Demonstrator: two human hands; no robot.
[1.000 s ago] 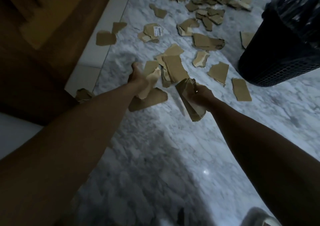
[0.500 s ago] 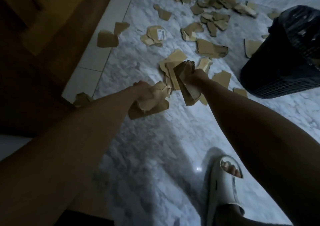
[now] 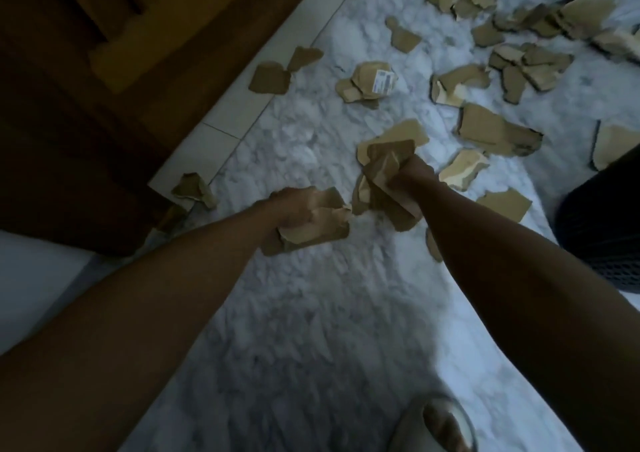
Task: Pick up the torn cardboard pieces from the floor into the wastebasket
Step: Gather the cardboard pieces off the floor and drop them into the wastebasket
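My left hand (image 3: 291, 209) grips a bunch of torn brown cardboard pieces (image 3: 311, 233) above the marble floor. To its right, my right hand (image 3: 414, 174) holds a second crumpled bundle of cardboard (image 3: 384, 188). Several more torn pieces lie scattered on the floor ahead, one with a white label (image 3: 382, 82), a long one (image 3: 498, 134) further right. The black mesh wastebasket (image 3: 602, 230) stands at the right edge, only partly in view, to the right of my right forearm.
A dark wooden door and frame (image 3: 86, 70) fill the left side, with a pale threshold strip (image 3: 270, 81) along the marble floor (image 3: 311, 347). Two pieces (image 3: 270, 77) lie on that strip. My foot in a pale sandal (image 3: 440, 424) shows at the bottom.
The view shifted so the wastebasket slid toward the right edge. Both hands keep their cardboard bundles, and the right hand has drawn closer to the left one. A sandalled foot came into view.
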